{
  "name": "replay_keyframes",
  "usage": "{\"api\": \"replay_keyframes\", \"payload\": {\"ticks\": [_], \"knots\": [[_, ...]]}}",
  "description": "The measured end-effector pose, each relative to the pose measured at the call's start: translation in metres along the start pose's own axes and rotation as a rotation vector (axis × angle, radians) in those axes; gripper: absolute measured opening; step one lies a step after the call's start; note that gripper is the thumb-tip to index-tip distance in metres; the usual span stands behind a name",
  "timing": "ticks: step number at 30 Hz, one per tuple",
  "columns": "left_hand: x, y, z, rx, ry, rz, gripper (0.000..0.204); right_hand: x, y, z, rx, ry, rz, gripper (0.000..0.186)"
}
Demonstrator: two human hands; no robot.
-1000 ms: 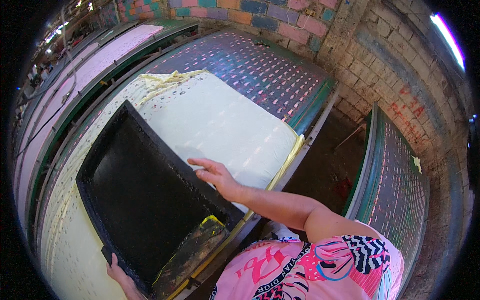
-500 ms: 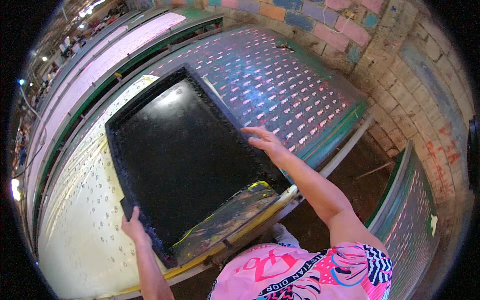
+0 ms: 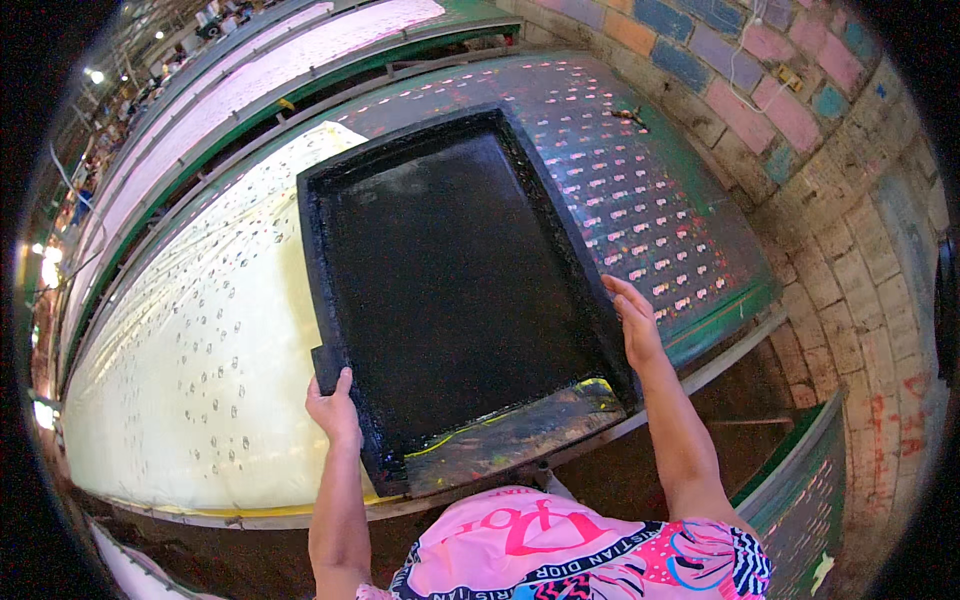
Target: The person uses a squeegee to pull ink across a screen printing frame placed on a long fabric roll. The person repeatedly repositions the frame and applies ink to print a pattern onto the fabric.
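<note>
A large black screen printing frame (image 3: 450, 270) lies tilted in view across the table, its dark mesh shiny in the recessed middle. My left hand (image 3: 333, 408) grips its left rim near the lower corner, thumb on top beside a small black tab; the fingers underneath are hidden. On the opposite rim my right hand (image 3: 636, 318) holds the side, fingers along the outer edge. At the frame's near end is a stained board-like strip (image 3: 515, 435) with a yellow line. Pale yellow fabric (image 3: 160, 390), printed with small dark motifs, spreads to the left and reaches the frame.
The long printing table (image 3: 735, 270) has rows of pink and white marks right of the frame. A small dark object (image 3: 630, 118) lies at its far side. More long tables with pink fabric (image 3: 260, 90) stand behind. A block wall (image 3: 860, 270) rises at right, near another marked panel (image 3: 800, 510).
The frame has shifted right and slightly away and turned a little, with both hands moving along on its rims. My view has also turned, so the wall and tables sit differently.
</note>
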State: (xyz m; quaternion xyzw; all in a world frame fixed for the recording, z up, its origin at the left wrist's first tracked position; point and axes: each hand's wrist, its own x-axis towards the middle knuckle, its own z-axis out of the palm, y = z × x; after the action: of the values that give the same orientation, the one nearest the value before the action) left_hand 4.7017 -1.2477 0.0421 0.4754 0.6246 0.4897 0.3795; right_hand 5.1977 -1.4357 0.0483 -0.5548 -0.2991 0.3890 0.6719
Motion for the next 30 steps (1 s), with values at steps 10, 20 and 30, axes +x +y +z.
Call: {"api": "replay_keyframes", "payload": {"ticks": [10,20,30], "knots": [[-0.015,0.002,0.028,0.024,0.0,-0.003,0.029,0.007,0.0,-0.046,0.047,0.002,0.016,0.061],[-0.006,-0.022,0.028,0.051,-0.049,-0.023,0.028,-0.097,-0.056,0.049,-0.959,-0.808,-0.395,0.064],[-0.005,-0.023,0.028,0.318,-0.021,0.018,0.037,-0.137,-0.037,0.131,-1.297,-0.752,-0.639,0.055]]}}
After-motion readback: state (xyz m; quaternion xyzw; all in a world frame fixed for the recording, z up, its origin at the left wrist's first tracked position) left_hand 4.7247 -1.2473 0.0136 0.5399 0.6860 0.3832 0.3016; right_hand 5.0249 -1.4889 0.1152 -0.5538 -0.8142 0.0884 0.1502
